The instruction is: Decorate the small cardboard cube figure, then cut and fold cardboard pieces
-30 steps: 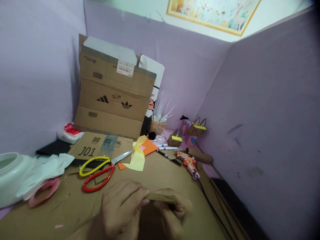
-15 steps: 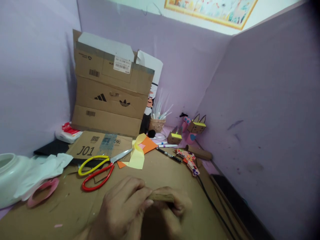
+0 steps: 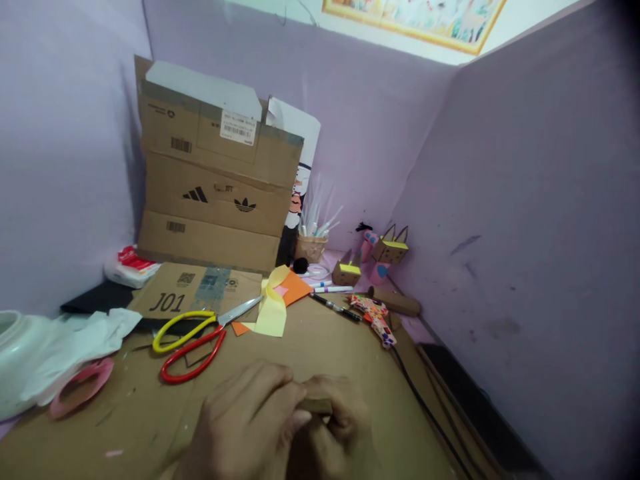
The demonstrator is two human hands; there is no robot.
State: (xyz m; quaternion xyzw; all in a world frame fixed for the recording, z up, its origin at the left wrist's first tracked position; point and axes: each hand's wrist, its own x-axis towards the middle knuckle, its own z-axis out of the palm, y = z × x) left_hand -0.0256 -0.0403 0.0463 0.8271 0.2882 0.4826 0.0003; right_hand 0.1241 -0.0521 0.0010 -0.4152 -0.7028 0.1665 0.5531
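Note:
A small brown cardboard piece (image 3: 317,405) is pinched between both hands low in the middle of the head view, its edge towards me. My left hand (image 3: 247,417) is closed on its left end, thumb pressed to the near side. Fingers of my right hand (image 3: 340,413) curl round the other end, slightly blurred. Most of the piece is hidden behind the fingers. Beyond my left hand lie open scissors (image 3: 220,327) with one yellow and one red handle. Yellow paper (image 3: 273,310) and orange paper (image 3: 297,288) lie past the scissor tips.
A patterned glue gun (image 3: 375,317) with a black cable lies at the right, near a black pen (image 3: 335,307). Cardboard cat heads (image 3: 347,272) stand behind. A large cardboard box (image 3: 215,193) leans at the back; a white jar (image 3: 23,373) and pink ring (image 3: 83,388) are left.
Less of the cardboard piece shows now, as my right hand has shifted left and closer to my left hand. The whole view has shifted slightly.

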